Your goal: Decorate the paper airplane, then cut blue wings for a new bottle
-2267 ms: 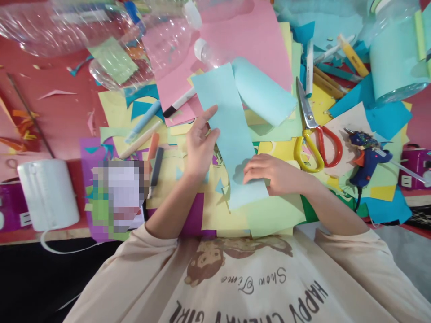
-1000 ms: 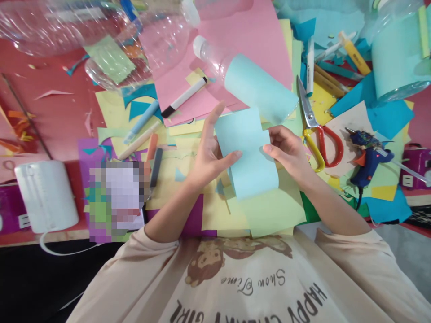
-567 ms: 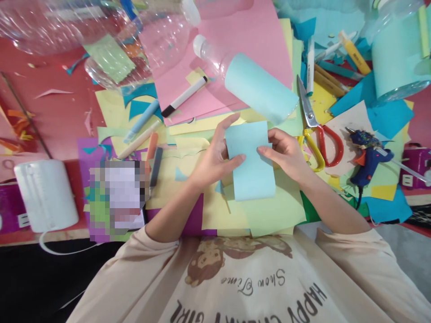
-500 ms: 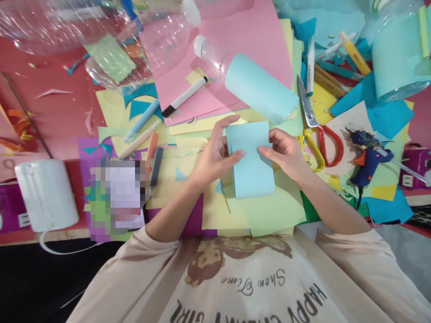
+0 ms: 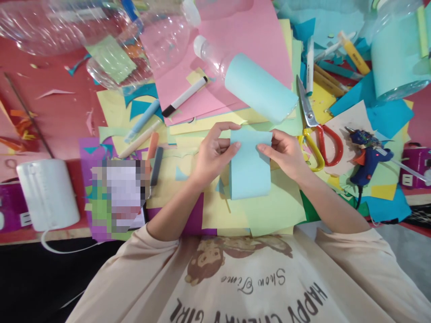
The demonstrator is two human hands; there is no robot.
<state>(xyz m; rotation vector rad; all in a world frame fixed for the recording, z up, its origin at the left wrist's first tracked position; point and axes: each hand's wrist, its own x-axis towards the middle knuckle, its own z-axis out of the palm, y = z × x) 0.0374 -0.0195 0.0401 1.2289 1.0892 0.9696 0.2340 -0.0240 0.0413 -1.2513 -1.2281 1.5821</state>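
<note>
A light blue sheet of paper (image 5: 250, 172) is held up in front of me, folded over or rolled on itself, its lower part hanging toward me. My left hand (image 5: 217, 154) pinches its left edge, thumb on the near face and index finger stretched along the top. On the opposite edge, my right hand (image 5: 284, 150) grips it with the thumb in front and the other fingers partly hidden behind. Beneath it lie pale green paper (image 5: 283, 206) and pale yellow sheets (image 5: 212, 211).
Beyond my hands lies a bottle wrapped in light blue paper (image 5: 259, 87) on pink paper (image 5: 256, 31). Scissors (image 5: 316, 130) and a blue glue gun (image 5: 368, 166) rest to the right. Clear bottles (image 5: 67, 27), markers (image 5: 185, 96) and a white device (image 5: 49, 195) are farther left.
The light blue paper's edges now line up more evenly, and its top edge sits slightly lower. My left hand has shifted a little on its edge; my right hand has barely moved.
</note>
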